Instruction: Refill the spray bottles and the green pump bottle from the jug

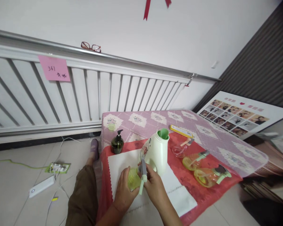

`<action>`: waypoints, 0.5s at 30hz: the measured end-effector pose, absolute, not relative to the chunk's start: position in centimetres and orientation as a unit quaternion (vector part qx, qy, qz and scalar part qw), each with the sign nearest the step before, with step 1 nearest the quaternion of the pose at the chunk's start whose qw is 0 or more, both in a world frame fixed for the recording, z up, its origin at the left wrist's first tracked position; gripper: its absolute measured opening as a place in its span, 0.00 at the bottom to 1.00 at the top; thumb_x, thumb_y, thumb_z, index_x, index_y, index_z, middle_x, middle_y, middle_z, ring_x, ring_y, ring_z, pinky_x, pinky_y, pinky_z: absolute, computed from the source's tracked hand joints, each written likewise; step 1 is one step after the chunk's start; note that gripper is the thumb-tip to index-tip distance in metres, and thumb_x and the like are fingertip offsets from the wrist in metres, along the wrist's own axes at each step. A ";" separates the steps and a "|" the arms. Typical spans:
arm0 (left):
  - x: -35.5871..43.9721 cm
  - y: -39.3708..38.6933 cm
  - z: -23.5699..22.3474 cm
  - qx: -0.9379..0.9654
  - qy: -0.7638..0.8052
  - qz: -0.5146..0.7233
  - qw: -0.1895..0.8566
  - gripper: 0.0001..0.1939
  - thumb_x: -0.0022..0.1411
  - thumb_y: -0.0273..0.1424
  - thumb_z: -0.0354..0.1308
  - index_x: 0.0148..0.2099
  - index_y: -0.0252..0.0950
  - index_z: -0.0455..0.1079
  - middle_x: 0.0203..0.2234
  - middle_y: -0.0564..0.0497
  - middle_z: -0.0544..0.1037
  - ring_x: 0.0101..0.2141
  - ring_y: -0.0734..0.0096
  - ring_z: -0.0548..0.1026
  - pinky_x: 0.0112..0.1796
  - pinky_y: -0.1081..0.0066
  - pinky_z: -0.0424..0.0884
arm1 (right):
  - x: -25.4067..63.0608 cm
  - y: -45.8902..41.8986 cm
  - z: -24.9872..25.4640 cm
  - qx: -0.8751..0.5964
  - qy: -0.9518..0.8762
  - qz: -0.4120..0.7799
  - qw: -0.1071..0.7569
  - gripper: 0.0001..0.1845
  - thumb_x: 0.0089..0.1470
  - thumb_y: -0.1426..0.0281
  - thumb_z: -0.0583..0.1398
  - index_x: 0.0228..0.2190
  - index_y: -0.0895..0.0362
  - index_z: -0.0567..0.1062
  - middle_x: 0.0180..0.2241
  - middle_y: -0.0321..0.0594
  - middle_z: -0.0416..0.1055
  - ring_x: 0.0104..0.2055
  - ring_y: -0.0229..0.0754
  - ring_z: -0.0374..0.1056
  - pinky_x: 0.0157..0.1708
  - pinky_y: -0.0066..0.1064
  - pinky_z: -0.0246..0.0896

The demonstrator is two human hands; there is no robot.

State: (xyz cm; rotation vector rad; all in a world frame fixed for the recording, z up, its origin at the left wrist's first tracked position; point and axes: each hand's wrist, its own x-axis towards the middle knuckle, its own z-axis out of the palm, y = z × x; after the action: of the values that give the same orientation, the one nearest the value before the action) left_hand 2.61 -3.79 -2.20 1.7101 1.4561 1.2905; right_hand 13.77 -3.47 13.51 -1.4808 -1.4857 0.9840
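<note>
My left hand (123,190) is wrapped round the ribbed, yellow-green body of a spray bottle (133,177), which is tilted over the white cloth (182,196). At the bottle's neck, the fingers of my right hand (155,184) close on its grey and pale green trigger head (144,171). Whether the head is fully screwed on cannot be seen behind my fingers. Just beyond my hands stands a large pale green jug (162,153) with an uncapped green mouth. A dark pump bottle (117,143) stands upright to the left, and a light green cap (111,126) lies behind it.
On the red cloth (187,191) at the right lie two yellowish spray bottles (211,175) and a clear pinkish one (179,150). A yellow box (181,131) lies behind them. A radiator (132,91) runs behind the table. Cables and a white power bank (41,186) lie on the floor.
</note>
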 end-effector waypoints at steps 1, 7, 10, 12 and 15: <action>2.6 -3.8 -2.2 0.636 0.539 0.481 0.272 0.41 0.50 0.27 0.61 0.65 0.32 0.53 0.58 0.37 0.66 0.60 0.51 0.65 0.60 0.53 0.63 | 13.8 -3.5 13.3 -0.583 -0.589 0.389 0.402 0.16 0.48 0.69 0.59 0.42 0.54 0.75 0.34 0.38 0.77 0.31 0.42 0.71 0.37 0.34 0.68; 2.5 -3.7 -2.2 0.633 0.538 0.478 0.285 0.41 0.50 0.29 0.62 0.65 0.33 0.53 0.58 0.37 0.66 0.59 0.49 0.65 0.59 0.50 0.64 | 14.4 -3.5 12.7 -0.569 -0.621 0.373 0.389 0.17 0.53 0.62 0.59 0.43 0.55 0.76 0.40 0.43 0.78 0.41 0.47 0.74 0.45 0.39 0.69; 2.5 -3.8 -2.5 0.634 0.538 0.475 0.289 0.41 0.49 0.28 0.62 0.65 0.33 0.53 0.58 0.37 0.66 0.59 0.49 0.65 0.59 0.50 0.64 | 14.6 -3.3 12.8 -0.569 -0.641 0.357 0.370 0.16 0.54 0.63 0.59 0.44 0.54 0.76 0.39 0.44 0.78 0.41 0.47 0.75 0.44 0.39 0.70; 2.5 -3.8 -2.5 0.632 0.539 0.474 0.293 0.41 0.49 0.28 0.62 0.65 0.33 0.53 0.58 0.37 0.66 0.59 0.50 0.65 0.59 0.51 0.64 | 14.6 -3.1 13.0 -0.566 -0.656 0.345 0.361 0.16 0.54 0.65 0.58 0.43 0.55 0.77 0.40 0.45 0.78 0.40 0.47 0.74 0.44 0.39 0.70; 2.5 -3.9 -2.3 0.629 0.542 0.471 0.297 0.41 0.49 0.28 0.61 0.64 0.32 0.53 0.58 0.38 0.66 0.59 0.50 0.65 0.60 0.51 0.63 | 14.6 -2.8 13.4 -0.560 -0.678 0.328 0.346 0.14 0.52 0.69 0.58 0.42 0.56 0.77 0.39 0.46 0.77 0.38 0.46 0.74 0.42 0.38 0.69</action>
State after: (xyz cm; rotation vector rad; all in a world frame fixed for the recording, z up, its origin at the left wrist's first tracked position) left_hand 2.46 -3.87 -2.27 1.6731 1.4412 1.2519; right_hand 14.58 -2.76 13.44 -1.4520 -1.7593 0.8514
